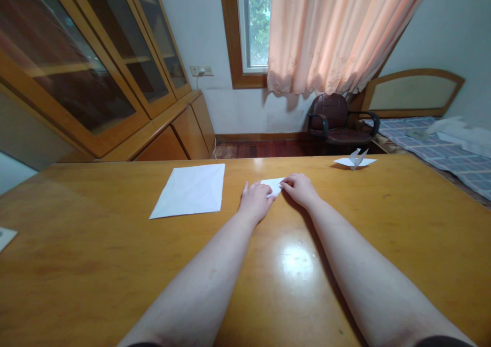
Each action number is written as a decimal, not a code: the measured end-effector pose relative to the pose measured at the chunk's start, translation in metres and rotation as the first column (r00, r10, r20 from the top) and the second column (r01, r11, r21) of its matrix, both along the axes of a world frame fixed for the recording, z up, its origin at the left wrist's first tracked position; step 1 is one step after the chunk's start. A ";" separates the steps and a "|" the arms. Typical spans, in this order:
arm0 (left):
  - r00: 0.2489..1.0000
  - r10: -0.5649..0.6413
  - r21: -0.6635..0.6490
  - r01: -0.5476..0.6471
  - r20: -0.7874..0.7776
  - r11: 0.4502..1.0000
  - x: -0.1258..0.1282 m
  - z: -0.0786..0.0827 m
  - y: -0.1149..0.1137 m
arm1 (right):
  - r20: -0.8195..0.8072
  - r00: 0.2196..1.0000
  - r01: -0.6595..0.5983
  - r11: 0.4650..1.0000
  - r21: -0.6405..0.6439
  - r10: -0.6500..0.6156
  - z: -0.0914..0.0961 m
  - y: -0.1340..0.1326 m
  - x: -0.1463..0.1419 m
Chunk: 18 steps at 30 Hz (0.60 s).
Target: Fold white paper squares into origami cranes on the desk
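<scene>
**Both hands on a small folded paper, mid-table**

From my seat I see two bare forearms running up from the near edge of the wooden table (402,224), over a bright glare patch on the varnish. They meet just past the middle of the surface. My left hand (255,199) lies palm down, fingers loosely curled, its fingertips pressing the near left side of a small folded white paper (273,185). My right hand (301,188) comes in from the other side, fingers bent, thumb and forefinger pinching the paper's right edge. The paper lies flat on the table between the two hands, closer to the far edge than to the near one.

Left of the hands, just apart from them, a larger creased white sheet (191,190) lies flat. At the table's left edge a corner of another white scrap (5,235) shows. Toward the far right corner stands a finished paper crane (355,159). Beyond the table I see a dark armchair (335,119), a peach curtain (337,35) and glass-fronted cabinets (95,65).
</scene>
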<state>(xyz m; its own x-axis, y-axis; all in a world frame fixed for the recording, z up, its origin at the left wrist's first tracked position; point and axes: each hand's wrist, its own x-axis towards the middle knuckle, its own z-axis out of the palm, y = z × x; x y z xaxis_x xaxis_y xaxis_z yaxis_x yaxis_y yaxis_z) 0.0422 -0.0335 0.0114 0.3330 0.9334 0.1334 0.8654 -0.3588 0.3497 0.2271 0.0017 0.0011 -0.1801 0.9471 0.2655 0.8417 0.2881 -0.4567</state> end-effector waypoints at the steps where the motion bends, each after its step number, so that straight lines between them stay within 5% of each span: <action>1: 1.000 0.000 0.005 0.000 0.004 1.000 0.000 0.000 0.000 | -0.007 1.000 -0.007 1.000 0.007 0.007 0.000 0.000 0.000; 18: 0.999 0.031 0.032 -0.031 0.021 0.999 0.000 0.001 0.003 | -0.164 0.970 -0.172 0.984 0.051 0.178 -0.004 0.000 -0.001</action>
<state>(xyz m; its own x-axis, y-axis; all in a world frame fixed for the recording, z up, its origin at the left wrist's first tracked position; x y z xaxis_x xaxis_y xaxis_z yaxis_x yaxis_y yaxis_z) 0.0423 -0.0303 0.0119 0.3010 0.9384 0.1696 0.8692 -0.3432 0.3559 0.2266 0.0021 -0.0028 -0.2925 0.8941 0.3393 0.6895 0.4430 -0.5730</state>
